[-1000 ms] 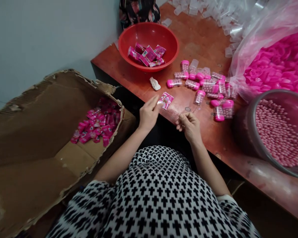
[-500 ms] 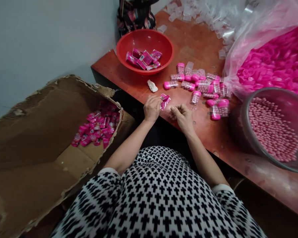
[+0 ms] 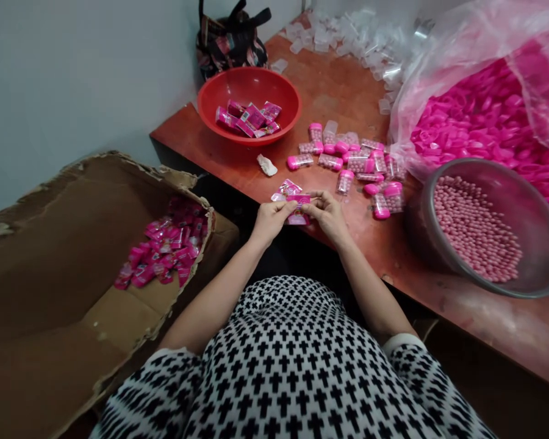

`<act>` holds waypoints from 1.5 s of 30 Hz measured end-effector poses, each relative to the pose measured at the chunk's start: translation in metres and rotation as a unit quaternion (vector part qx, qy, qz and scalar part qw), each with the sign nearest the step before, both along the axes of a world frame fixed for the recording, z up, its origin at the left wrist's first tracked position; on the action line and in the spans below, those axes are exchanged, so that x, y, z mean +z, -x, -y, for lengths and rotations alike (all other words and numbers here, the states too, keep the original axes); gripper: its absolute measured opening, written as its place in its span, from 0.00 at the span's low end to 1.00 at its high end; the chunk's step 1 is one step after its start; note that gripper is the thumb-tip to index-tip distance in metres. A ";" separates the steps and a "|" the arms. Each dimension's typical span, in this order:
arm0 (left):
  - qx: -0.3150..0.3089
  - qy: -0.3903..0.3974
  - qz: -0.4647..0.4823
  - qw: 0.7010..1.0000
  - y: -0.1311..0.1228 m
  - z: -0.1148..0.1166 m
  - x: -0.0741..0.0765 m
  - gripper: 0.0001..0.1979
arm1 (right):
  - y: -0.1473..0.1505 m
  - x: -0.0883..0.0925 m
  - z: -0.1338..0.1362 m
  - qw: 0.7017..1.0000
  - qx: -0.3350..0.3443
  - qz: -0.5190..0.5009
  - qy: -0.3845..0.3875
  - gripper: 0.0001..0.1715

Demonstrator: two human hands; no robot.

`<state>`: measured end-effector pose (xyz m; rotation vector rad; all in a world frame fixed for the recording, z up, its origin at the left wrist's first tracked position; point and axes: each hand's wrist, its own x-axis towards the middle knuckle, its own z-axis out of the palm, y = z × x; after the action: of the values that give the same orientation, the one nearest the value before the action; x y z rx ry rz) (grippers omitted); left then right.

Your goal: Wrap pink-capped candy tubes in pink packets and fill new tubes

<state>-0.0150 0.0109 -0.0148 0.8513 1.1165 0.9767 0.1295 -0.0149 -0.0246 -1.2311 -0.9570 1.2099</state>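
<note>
Reddish-brown surface (image 3: pixel 348 94) beside pale wall (image 3: pixel 82 73). Left hand (image 3: pixel 271 221) and right hand (image 3: pixel 329 214) pinching one pink packet (image 3: pixel 298 217) between thumbs and fingers, at near edge of surface. Pink-and-white wrapper (image 3: pixel 289 187) just beyond packet. White lump (image 3: pixel 267 164) farther back, slightly left; pink-capped tubes (image 3: pixel 345 182) clustered right. Farther out: red bowl (image 3: pixel 235 85) holding small packets (image 3: pixel 251 118), cardboard box (image 3: pixel 41 262) with pink pile (image 3: pixel 167 247) at left, grey tub (image 3: pixel 537 235) of beads (image 3: pixel 476 235) at right.

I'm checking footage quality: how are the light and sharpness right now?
All in the head view: dim light; pale sheen on the tabletop at right; left hand and right hand slightly soft; print on the pink packet they hold unreadable.
</note>
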 end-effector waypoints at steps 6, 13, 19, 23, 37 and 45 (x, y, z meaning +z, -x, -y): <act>-0.042 0.037 0.023 0.998 -0.002 0.000 -0.006 0.18 | -0.032 0.007 -0.007 0.964 -0.033 0.264 0.005 0.19; 0.033 0.101 0.100 0.989 -0.011 0.004 -0.005 0.20 | -0.072 0.026 -0.042 0.766 -0.179 0.604 0.128 0.28; 0.079 0.109 0.100 0.986 -0.012 -0.004 -0.005 0.19 | -0.073 0.025 -0.042 0.776 -0.136 0.601 0.131 0.12; 0.075 0.094 0.082 0.989 -0.011 -0.007 -0.003 0.18 | -0.048 0.019 -0.023 0.936 -0.066 0.343 0.043 0.12; 0.117 0.114 0.141 0.976 0.025 0.000 -0.010 0.13 | -0.010 0.016 -0.025 0.942 -0.039 0.334 -0.015 0.13; 0.142 0.141 0.225 0.954 0.010 -0.001 -0.008 0.14 | 0.027 0.019 0.053 0.998 0.039 0.002 0.049 0.17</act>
<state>-0.0251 0.0121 -0.0230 0.2178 0.9610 1.1450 0.1022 -0.0680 -0.0055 -1.2835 -0.9663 1.3301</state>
